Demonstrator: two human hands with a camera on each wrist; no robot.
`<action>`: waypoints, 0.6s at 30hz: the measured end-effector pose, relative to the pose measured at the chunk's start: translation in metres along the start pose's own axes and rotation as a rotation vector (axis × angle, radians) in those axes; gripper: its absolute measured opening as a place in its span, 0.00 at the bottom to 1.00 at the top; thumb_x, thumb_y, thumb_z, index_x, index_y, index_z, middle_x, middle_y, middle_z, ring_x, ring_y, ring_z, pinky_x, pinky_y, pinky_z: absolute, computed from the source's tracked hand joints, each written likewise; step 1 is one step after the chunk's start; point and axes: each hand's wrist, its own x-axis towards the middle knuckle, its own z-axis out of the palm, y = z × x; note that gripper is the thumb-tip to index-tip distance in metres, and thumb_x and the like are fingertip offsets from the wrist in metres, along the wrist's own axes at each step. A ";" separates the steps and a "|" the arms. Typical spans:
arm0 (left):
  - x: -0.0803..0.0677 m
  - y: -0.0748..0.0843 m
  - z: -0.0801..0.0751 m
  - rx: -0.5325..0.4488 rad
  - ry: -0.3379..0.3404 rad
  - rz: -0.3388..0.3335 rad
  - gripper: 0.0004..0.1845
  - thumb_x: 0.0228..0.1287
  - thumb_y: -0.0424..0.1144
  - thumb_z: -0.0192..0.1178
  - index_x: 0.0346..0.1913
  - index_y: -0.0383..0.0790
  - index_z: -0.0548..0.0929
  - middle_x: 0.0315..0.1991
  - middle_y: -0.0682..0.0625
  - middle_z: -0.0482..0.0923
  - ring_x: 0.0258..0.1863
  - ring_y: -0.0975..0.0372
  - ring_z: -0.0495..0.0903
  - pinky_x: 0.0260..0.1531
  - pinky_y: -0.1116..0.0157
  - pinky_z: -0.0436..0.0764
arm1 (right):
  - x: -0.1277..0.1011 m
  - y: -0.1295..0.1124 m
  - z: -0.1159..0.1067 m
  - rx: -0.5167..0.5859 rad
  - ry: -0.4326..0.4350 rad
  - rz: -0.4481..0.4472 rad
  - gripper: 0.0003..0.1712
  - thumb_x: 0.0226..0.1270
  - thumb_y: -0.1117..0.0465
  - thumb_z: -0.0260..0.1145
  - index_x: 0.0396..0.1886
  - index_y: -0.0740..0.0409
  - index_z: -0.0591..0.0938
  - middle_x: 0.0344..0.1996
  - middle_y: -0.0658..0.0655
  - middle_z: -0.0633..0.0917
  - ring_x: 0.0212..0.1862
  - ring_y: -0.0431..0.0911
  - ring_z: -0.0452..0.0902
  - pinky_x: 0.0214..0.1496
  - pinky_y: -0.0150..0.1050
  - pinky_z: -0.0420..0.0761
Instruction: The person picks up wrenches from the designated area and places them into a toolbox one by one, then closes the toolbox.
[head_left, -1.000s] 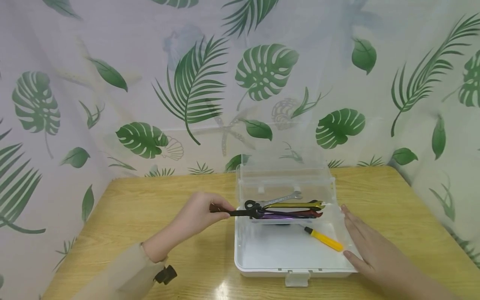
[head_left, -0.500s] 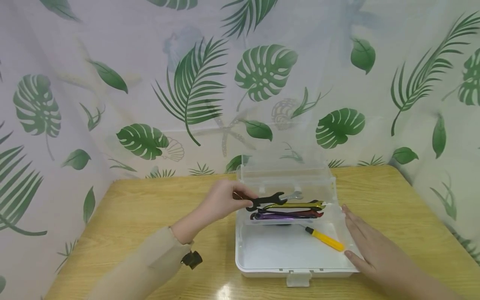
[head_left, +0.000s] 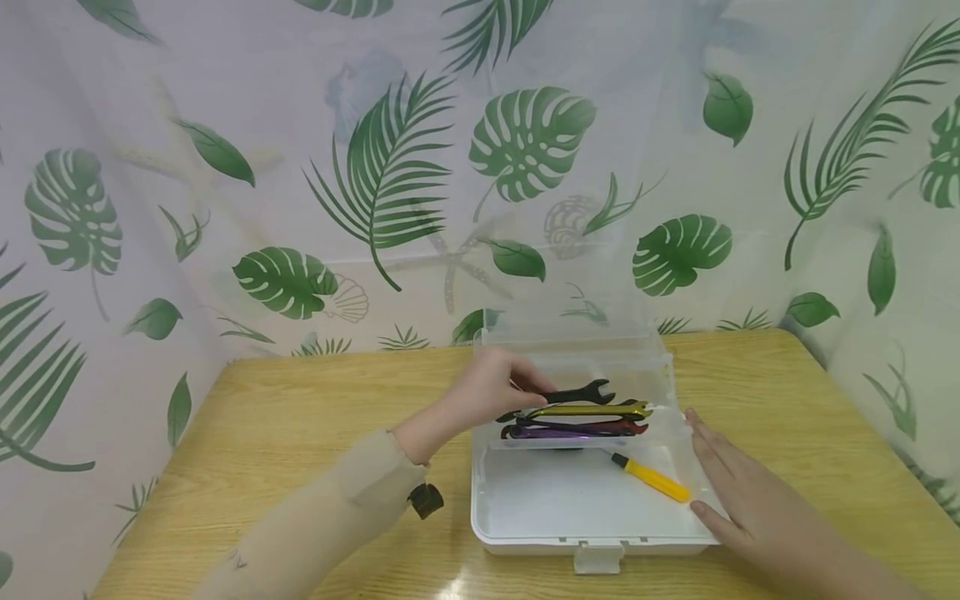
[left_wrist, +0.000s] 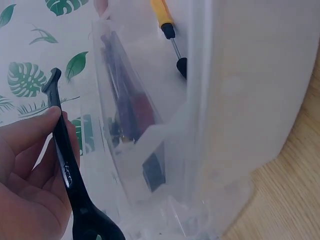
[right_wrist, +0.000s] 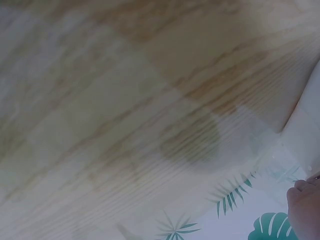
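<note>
My left hand (head_left: 480,396) pinches a black wrench (head_left: 581,393) between thumb and fingers, above the left part of the clear tray (head_left: 585,444) in the white toolbox (head_left: 540,508). The left wrist view shows one jawed end up and a ring end at the bottom of this wrench (left_wrist: 67,160). In the tray lie several wrenches, among them a gold wrench (head_left: 592,410), a purple wrench (head_left: 551,433) and a red wrench (head_left: 630,427). My right hand (head_left: 750,500) rests against the toolbox's right side, fingers extended.
A yellow-handled tool (head_left: 656,482) with a thin metal shaft lies on the box floor below the tray. The clear lid (head_left: 570,333) stands raised at the back. A latch (head_left: 598,558) hangs at the front. Under the box is a wooden table (head_left: 300,400).
My left hand has moved right, carrying the black wrench from the box's left edge to over the tray; its jawed end now points right. The right hand stays at the box's side.
</note>
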 end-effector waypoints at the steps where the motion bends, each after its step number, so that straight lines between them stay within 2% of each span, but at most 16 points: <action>1: 0.002 0.001 0.002 -0.005 -0.006 -0.001 0.08 0.67 0.29 0.72 0.46 0.36 0.93 0.44 0.42 0.93 0.40 0.58 0.92 0.37 0.76 0.85 | 0.000 0.000 0.000 -0.002 0.002 -0.001 0.49 0.80 0.44 0.63 0.85 0.67 0.56 0.88 0.59 0.52 0.86 0.50 0.52 0.75 0.15 0.23; 5: 0.011 0.004 0.008 -0.012 -0.018 -0.008 0.08 0.67 0.30 0.73 0.47 0.36 0.93 0.45 0.44 0.93 0.41 0.58 0.92 0.38 0.75 0.86 | -0.001 0.000 0.000 -0.007 0.042 -0.031 0.49 0.79 0.45 0.64 0.85 0.67 0.55 0.88 0.58 0.52 0.87 0.33 0.30 0.76 0.15 0.24; 7: 0.015 0.005 0.010 0.001 -0.020 -0.021 0.08 0.67 0.31 0.73 0.47 0.38 0.94 0.45 0.45 0.93 0.42 0.58 0.91 0.39 0.75 0.85 | -0.002 0.000 -0.001 -0.008 0.057 -0.043 0.49 0.78 0.46 0.64 0.85 0.66 0.55 0.88 0.58 0.51 0.83 0.25 0.25 0.77 0.16 0.25; 8: 0.017 0.007 0.012 0.002 -0.021 -0.025 0.08 0.67 0.31 0.73 0.47 0.38 0.94 0.45 0.45 0.93 0.42 0.58 0.91 0.39 0.75 0.85 | -0.002 -0.001 -0.001 -0.005 0.062 -0.046 0.49 0.78 0.46 0.65 0.85 0.66 0.55 0.88 0.58 0.51 0.83 0.25 0.24 0.77 0.16 0.25; 10: 0.020 0.009 0.014 0.003 -0.022 -0.028 0.08 0.67 0.31 0.73 0.47 0.38 0.94 0.46 0.45 0.93 0.43 0.58 0.91 0.40 0.75 0.85 | -0.002 -0.001 -0.002 0.002 0.048 -0.033 0.49 0.79 0.46 0.64 0.85 0.66 0.54 0.88 0.57 0.51 0.86 0.30 0.28 0.77 0.15 0.24; 12: 0.022 0.011 0.017 -0.001 -0.025 -0.019 0.08 0.68 0.31 0.73 0.48 0.38 0.93 0.47 0.45 0.93 0.45 0.57 0.92 0.41 0.76 0.85 | -0.002 -0.002 -0.003 0.010 0.021 -0.010 0.49 0.80 0.45 0.63 0.86 0.65 0.54 0.88 0.57 0.50 0.88 0.40 0.37 0.76 0.15 0.23; 15: 0.025 0.015 0.020 -0.021 -0.026 -0.013 0.09 0.67 0.30 0.73 0.48 0.36 0.93 0.48 0.44 0.93 0.46 0.56 0.92 0.41 0.77 0.85 | -0.002 -0.003 -0.003 0.023 -0.007 0.017 0.48 0.81 0.45 0.61 0.86 0.65 0.53 0.88 0.57 0.51 0.87 0.49 0.51 0.75 0.14 0.23; 18: 0.027 0.017 0.023 -0.024 -0.022 -0.020 0.08 0.66 0.29 0.73 0.47 0.36 0.93 0.47 0.44 0.93 0.46 0.57 0.92 0.40 0.78 0.84 | -0.002 -0.003 -0.003 0.022 -0.007 0.018 0.48 0.81 0.45 0.62 0.86 0.65 0.54 0.88 0.58 0.51 0.86 0.49 0.52 0.75 0.14 0.23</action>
